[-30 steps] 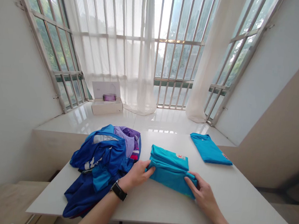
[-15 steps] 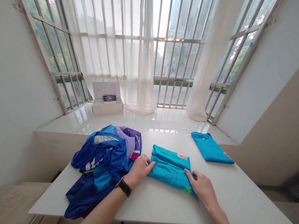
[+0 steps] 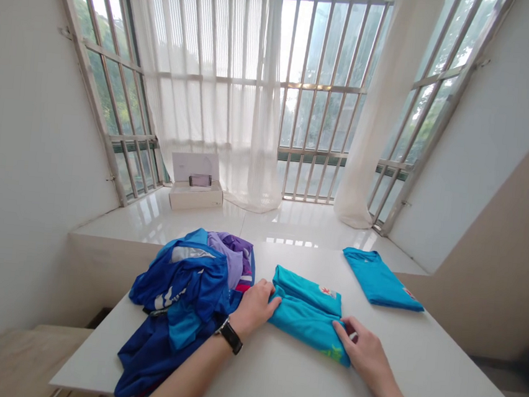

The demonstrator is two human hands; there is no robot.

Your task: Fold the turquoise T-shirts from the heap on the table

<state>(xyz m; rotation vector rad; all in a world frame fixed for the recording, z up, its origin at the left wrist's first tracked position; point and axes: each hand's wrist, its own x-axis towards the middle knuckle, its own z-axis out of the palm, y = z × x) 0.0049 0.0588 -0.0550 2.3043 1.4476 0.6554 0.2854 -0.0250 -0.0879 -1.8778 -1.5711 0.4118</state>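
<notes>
A teal shirt (image 3: 304, 319), folded into a long strip with a lengthwise crease, lies on the white table in front of me. A small red and white print shows on its far half, a green print at its near right corner. My left hand (image 3: 255, 308), with a black watch on the wrist, pinches the strip's left end. At the right end my right hand (image 3: 366, 352) grips the edge between thumb and fingers; its fingertips are partly hidden. Farther right lies a second teal shirt (image 3: 381, 279), folded flat.
A heap of blue and purple clothes (image 3: 190, 291) sits beside my left forearm and hangs over the front edge of the table (image 3: 270, 383). On the windowsill (image 3: 262, 223) behind stands an open white box (image 3: 196, 195) with a phone-like device (image 3: 200, 180). Sheer curtains and barred windows rise beyond.
The whole view has tilted slightly up, so everything sits a little lower and farther right. Both hands remain at the ends of the folded shirt, and the right fingers look slightly more bent.
</notes>
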